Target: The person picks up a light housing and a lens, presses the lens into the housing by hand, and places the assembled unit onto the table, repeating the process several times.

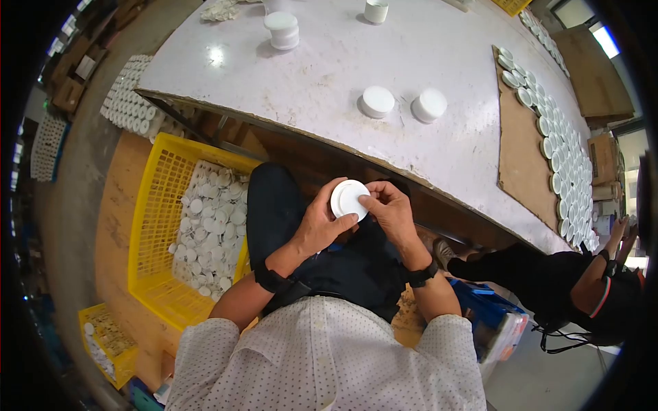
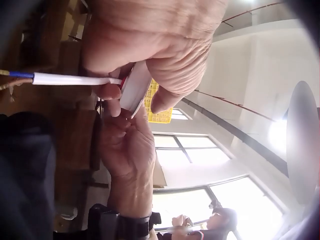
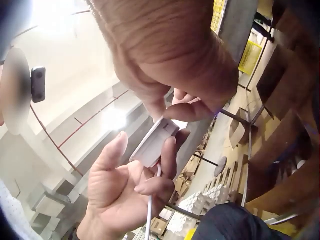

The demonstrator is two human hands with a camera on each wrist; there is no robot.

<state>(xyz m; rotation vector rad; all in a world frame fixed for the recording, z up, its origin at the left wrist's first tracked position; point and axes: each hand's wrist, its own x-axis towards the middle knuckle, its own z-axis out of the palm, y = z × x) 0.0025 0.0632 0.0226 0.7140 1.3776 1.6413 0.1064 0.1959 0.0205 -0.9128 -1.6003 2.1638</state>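
Note:
A white round lid-like piece [image 1: 349, 198] is between both hands above the lap. My left hand [image 1: 317, 225] grips it from the left, fingers curled beneath and thumb near its lower rim. My right hand [image 1: 393, 214] pinches its right side, thumb on the top face. In the right wrist view, the piece [image 3: 156, 142] is seen edge-on, resting on the fingers of my left hand [image 3: 117, 192]. A thin white stick [image 2: 75, 80] with a blue part, seen in the left wrist view, passes between the left fingers; its far end touches or nears the piece.
On the table [image 1: 322, 75] stand two white round pieces [image 1: 377, 101], a white stack [image 1: 282, 31] and a cup-like piece [image 1: 375, 11]. Many white rings lie on cardboard [image 1: 517, 147] at right. A yellow crate [image 1: 147, 253] of white discs is at left; another person [image 1: 548, 281] is at right.

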